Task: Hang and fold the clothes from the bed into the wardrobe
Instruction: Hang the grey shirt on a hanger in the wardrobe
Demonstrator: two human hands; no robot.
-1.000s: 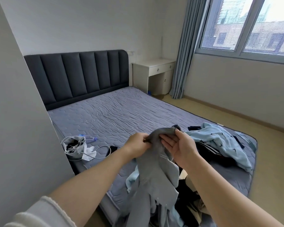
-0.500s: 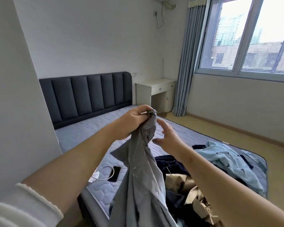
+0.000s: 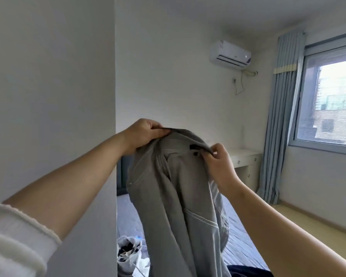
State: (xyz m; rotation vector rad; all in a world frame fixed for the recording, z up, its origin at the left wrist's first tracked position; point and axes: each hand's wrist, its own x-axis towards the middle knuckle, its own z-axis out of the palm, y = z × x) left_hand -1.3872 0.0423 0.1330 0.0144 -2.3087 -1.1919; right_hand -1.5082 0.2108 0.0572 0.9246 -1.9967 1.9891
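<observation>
Head view: up in the air before a white wall (image 3: 168,76), a pair of grey trousers (image 3: 180,196), clear above the bed (image 3: 242,242), legs hanging down past the bottom edge; left end of the waistband pinched by the left hand (image 3: 146,134), fingers and thumb closed on the hem; right end, just beside a small dark tab (image 3: 195,146), pinched by the right hand (image 3: 220,164), thumb and forefinger tight on the cloth; hands apart, waistband arched between them; pale stitching along the pockets. On the left forearm, a white sleeve (image 3: 14,236), ending well short of the wrist. Below, on the quilted mattress, a pale bag (image 3: 128,254) with cords left of the hanging legs; right of them, a dark garment (image 3: 248,271) at the bottom edge. Farther back: dark headboard (image 3: 124,172); white desk (image 3: 246,156); blue curtain (image 3: 282,116); window (image 3: 332,104); air conditioner (image 3: 230,53) high on the wall.
</observation>
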